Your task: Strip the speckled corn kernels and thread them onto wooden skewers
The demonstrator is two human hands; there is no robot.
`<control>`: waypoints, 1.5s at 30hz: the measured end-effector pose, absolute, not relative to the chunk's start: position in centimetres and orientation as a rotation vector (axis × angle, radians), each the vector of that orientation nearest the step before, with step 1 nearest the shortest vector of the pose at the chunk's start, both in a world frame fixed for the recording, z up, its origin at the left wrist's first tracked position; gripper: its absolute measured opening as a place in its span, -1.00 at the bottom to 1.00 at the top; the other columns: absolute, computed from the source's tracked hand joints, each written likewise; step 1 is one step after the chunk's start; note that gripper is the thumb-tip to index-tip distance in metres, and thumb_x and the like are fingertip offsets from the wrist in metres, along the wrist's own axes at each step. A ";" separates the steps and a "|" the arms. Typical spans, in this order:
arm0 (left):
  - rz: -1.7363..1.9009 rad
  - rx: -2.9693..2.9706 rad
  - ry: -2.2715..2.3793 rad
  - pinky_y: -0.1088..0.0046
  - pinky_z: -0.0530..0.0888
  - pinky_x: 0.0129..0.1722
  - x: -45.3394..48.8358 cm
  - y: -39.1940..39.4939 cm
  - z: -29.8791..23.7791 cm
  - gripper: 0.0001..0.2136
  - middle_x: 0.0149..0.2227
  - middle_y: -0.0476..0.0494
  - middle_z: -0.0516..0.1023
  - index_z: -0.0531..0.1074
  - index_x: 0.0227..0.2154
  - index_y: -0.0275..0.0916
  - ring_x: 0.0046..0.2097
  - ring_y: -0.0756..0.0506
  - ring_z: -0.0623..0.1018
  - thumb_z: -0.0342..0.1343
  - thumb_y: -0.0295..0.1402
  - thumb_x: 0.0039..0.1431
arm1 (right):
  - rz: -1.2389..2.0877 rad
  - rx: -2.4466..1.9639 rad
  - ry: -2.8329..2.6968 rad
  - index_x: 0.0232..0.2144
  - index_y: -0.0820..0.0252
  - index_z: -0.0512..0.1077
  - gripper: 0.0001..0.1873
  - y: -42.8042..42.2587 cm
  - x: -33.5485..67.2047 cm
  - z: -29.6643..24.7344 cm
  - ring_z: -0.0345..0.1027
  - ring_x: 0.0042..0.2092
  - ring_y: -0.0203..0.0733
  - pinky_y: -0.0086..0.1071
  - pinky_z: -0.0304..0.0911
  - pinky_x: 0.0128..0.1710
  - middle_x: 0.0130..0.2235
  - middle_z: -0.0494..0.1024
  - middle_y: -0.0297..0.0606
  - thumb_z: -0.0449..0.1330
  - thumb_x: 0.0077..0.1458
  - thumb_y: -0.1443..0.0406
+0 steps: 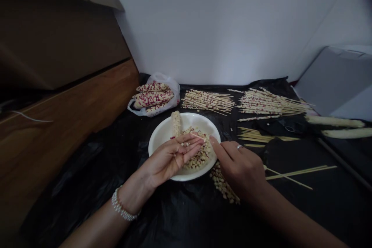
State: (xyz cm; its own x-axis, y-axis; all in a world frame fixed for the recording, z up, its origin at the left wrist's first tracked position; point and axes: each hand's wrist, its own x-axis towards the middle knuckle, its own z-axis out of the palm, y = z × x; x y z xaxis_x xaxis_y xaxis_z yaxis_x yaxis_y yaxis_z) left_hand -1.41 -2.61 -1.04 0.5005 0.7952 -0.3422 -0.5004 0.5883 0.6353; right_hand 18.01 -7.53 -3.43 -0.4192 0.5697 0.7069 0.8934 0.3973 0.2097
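Note:
My left hand (174,153) is palm up over a white bowl (157,130), its fingers slightly curled around a few loose corn kernels (185,144). Close to its fingertips, my right hand (238,161) pinches a thin wooden skewer (290,178). The skewer's tip reaches over the left fingers, and its other end comes out behind the right hand. Something pale, perhaps a kernel, sits near the pinch. Inside the bowl are loose kernels (200,159) and a mostly stripped corn cob (176,123). The right hand partly hides a pile of kernels (222,184) beside the bowl.
Speckled corn ears (154,97) lie in a plastic bag at the back left. Two bundles of kernel-threaded skewers (206,100) (261,102) lie along the back. Bare skewers (261,135) and two bare cobs (345,128) are at right. A white wall (217,27) stands behind.

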 end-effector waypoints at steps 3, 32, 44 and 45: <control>0.829 0.516 0.708 0.47 0.38 0.07 -1.3 -2.7 -1.0 -0.68 -0.11 -0.40 0.54 0.39 -0.15 -0.50 0.04 -0.15 0.49 -0.02 -0.78 0.02 | -0.769 -1.235 -2.126 -0.02 0.41 0.39 -0.64 -7.6 17.9 -3.5 0.21 -0.41 -0.25 -0.33 0.02 -0.47 -0.43 0.44 -0.24 0.04 0.13 0.48; 0.961 0.490 0.819 0.66 0.53 -0.23 -1.3 -2.2 -0.9 -0.83 -0.26 -0.20 0.61 0.51 -0.23 -0.39 -0.29 0.04 0.60 0.09 -0.61 0.14 | -0.741 -1.172 -2.139 0.05 0.39 0.33 -0.57 -7.8 18.2 -3.4 0.23 -0.38 -0.27 -0.35 0.05 -0.44 -0.41 0.45 -0.24 0.05 0.10 0.49; 0.976 0.442 0.859 0.70 0.52 -0.29 -1.2 -2.2 -0.9 -0.83 -0.34 -0.18 0.58 0.51 -0.25 -0.42 -0.32 0.06 0.57 0.09 -0.64 0.11 | -0.751 -1.179 -2.124 0.08 0.36 0.31 -0.54 -7.8 18.2 -3.3 0.22 -0.39 -0.27 -0.36 0.06 -0.45 -0.41 0.45 -0.24 0.03 0.10 0.50; 0.976 0.447 0.857 0.70 0.51 -0.30 -1.2 -2.2 -0.9 -0.83 -0.34 -0.18 0.58 0.51 -0.25 -0.42 -0.33 0.06 0.57 0.10 -0.64 0.10 | -0.757 -1.176 -2.127 0.07 0.36 0.32 -0.55 -7.8 18.2 -3.2 0.22 -0.39 -0.27 -0.35 0.05 -0.45 -0.42 0.45 -0.24 0.02 0.11 0.49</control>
State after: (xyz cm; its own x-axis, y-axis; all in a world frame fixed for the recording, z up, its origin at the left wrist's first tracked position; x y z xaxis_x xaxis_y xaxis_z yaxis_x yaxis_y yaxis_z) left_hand -1.22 -2.22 -0.88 0.2810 0.8600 -0.4259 -0.5337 0.5089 0.6754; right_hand 18.17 -7.80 -3.22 -0.4374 0.5384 0.7203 0.8723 0.4486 0.1944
